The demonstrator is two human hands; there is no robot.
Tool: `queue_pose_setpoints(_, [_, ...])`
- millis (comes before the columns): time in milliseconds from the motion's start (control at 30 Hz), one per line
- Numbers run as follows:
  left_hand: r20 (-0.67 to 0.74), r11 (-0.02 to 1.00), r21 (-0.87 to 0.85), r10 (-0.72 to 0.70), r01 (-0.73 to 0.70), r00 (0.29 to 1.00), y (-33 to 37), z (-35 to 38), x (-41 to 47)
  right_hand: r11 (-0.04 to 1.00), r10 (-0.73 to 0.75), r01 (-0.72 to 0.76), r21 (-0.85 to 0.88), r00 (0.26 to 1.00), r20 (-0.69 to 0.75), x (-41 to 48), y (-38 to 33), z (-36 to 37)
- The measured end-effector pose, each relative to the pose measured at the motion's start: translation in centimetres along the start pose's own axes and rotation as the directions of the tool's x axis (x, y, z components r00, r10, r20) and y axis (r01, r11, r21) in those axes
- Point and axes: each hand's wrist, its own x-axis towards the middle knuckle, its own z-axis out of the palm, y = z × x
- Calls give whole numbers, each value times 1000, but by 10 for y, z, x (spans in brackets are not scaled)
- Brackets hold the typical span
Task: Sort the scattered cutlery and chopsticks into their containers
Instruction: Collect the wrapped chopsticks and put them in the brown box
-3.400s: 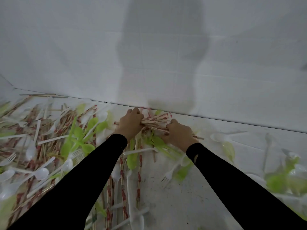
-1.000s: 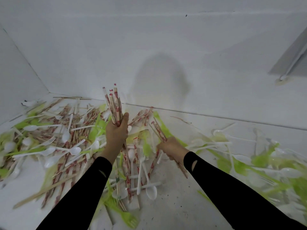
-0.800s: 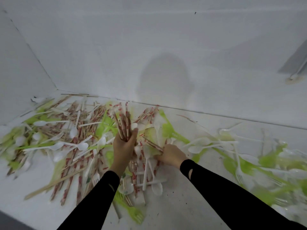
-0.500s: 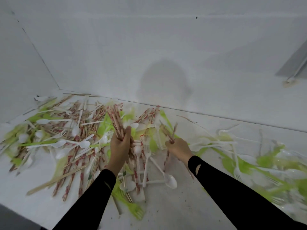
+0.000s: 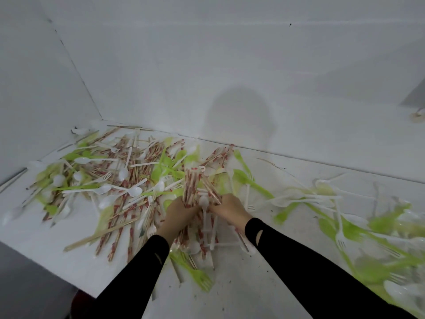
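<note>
Though blurred in places, plain enough up close: bare white table [image 5: 230, 286] between two black sleeves, flecked with dark specks, a green fork [image 5: 202, 280] lying on it. At the near left, the table's edge, cutting off slantwise, dark floor below.

Further in, left hand [image 5: 178, 214] curled round a thick bundle [image 5: 190, 189] of chopsticks in red-and-white paper wrappers, held upright above the clutter. Just beside it, right hand [image 5: 230, 209] pinching a few loose chopsticks [image 5: 212, 192], same wrappers, tilted toward the bundle (a white spoon showing between the two hands). Half a second back, hands well apart; now drawn close together.

Left of the hands, a dense heap [image 5: 110, 180] of wrapped chopsticks, white spoons and forks, and green cutlery. Right of them, a thinner scatter [image 5: 377, 225] of green and white pieces, smeared by blur.

Farthest off, white walls [image 5: 230, 65] meeting in a corner at the back left, hemming the heap on two sides.
</note>
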Motion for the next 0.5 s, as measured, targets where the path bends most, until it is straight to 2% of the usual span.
queue_pose_setpoints(67, [-32, 993, 113, 15, -11, 999, -6, 4, -6, 986, 22, -26, -163, 999, -28, -1, 4, 17])
queue_pose_setpoints(167, [-69, 982, 190, 9, 4, 998, -14, 5, -10, 911, 27, -91, -402, 986, -162, -5, 8, 27])
queue_pose_setpoints(267, [-37, 989, 144, -33, 38, 999, -14, -1, -10, 912, 62, -130, -389, 981, -183, -6, 8, 18])
queue_pose_setpoints(300, [-30, 994, 106, -38, 41, 999, -13, -3, -9, 938, 74, -127, -321, 982, -173, -5, 9, 14])
queue_pose_setpoints(367, [-52, 999, 50, -5, 7, 999, -4, -6, -10, 994, 82, -92, -50, 980, -180, -6, 14, 2])
queue_pose_setpoints(433, [-109, 999, 7, 51, -51, 993, 12, -5, -13, 970, 86, -27, 240, 967, -240, -12, 18, -13])
queue_pose_setpoints(500, [-137, 987, -119, 93, -109, 986, 33, 0, -15, 902, 107, 37, 429, 946, -306, -20, 23, -31])
